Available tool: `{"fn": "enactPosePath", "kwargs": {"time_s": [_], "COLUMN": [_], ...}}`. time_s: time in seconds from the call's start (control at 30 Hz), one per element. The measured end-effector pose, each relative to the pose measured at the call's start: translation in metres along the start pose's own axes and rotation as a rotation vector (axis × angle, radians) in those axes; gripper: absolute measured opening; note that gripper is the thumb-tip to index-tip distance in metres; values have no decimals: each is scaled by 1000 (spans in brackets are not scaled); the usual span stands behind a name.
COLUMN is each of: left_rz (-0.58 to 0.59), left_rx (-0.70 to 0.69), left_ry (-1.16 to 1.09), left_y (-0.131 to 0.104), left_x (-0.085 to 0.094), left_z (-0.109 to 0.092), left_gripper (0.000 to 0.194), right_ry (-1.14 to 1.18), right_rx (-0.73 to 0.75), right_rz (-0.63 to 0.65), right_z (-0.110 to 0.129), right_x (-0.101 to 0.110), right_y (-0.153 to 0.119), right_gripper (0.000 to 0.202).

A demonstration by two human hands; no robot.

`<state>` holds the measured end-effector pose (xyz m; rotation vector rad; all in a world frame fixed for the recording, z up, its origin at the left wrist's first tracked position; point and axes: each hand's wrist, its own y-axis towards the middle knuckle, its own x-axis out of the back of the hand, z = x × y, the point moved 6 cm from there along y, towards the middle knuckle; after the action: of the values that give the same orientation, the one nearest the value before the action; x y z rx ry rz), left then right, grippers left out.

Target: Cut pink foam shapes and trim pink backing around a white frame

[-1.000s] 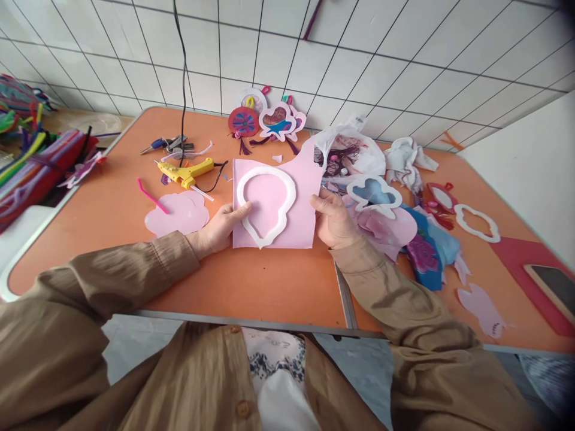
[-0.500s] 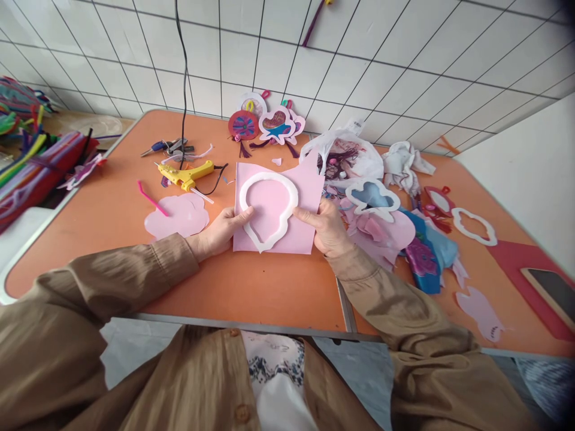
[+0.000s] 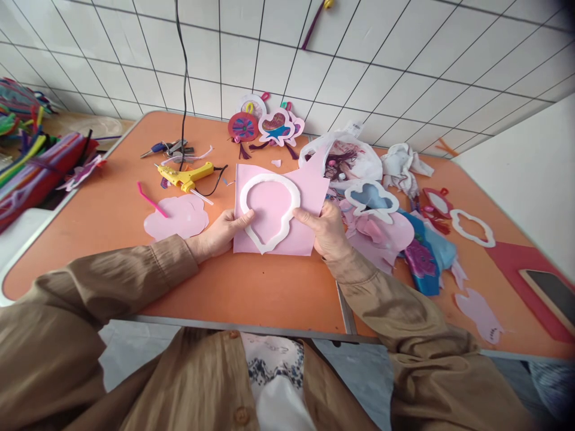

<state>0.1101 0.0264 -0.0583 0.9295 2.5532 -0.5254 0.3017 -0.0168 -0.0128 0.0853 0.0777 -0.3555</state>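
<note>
A pink sheet (image 3: 269,209) with a jagged top right corner is held up over the orange table (image 3: 251,299). Flat against its front lies a white curved frame (image 3: 294,194), rounded above and pointed at the bottom. My left hand (image 3: 220,232) grips the left side, its thumb pressing on the frame and its other fingers hidden behind the sheet. On the right side my right hand (image 3: 327,227) pinches both pieces in the same way, thumb in front.
A yellow glue gun (image 3: 186,176), keys (image 3: 173,146) and pink cutouts (image 3: 179,218) lie left. Finished ornaments (image 3: 245,127) stand at the back. To the right are a plastic bag (image 3: 368,158), a cloud frame (image 3: 389,206), blue fabric (image 3: 420,251) and a phone (image 3: 550,293).
The right part of the pink sheet and the white frame's right edge have shifted slightly to the right. Both hands keep their hold.
</note>
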Motion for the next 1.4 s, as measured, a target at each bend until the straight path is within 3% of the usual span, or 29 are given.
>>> {"fn": "enactPosePath", "kwargs": {"time_s": [0.27, 0.6, 1.1, 1.3, 1.4], "left_rz": [-3, -45, -64, -229, -244], "left_rx": [5, -18, 16, 94, 131], "left_ry": [-54, -35, -157, -105, -76], "left_y": [0, -1, -1, 4, 6], "left_x": [0, 1, 2, 4, 2], "left_z": [-1, -2, -8, -13, -22], "left_gripper": [51, 47, 38, 25, 25], "right_ry": [-29, -119, -86, -123, -150], "right_rx": [28, 180, 38, 69, 102], "right_rz": [-13, -6, -18, 7, 34], "right_z": [-3, 2, -9, -7, -2], "right_x": [2, 7, 0, -7, -8], "right_y": [0, -6, 6, 14, 19], "right_gripper": [26, 19, 30, 28, 25]}}
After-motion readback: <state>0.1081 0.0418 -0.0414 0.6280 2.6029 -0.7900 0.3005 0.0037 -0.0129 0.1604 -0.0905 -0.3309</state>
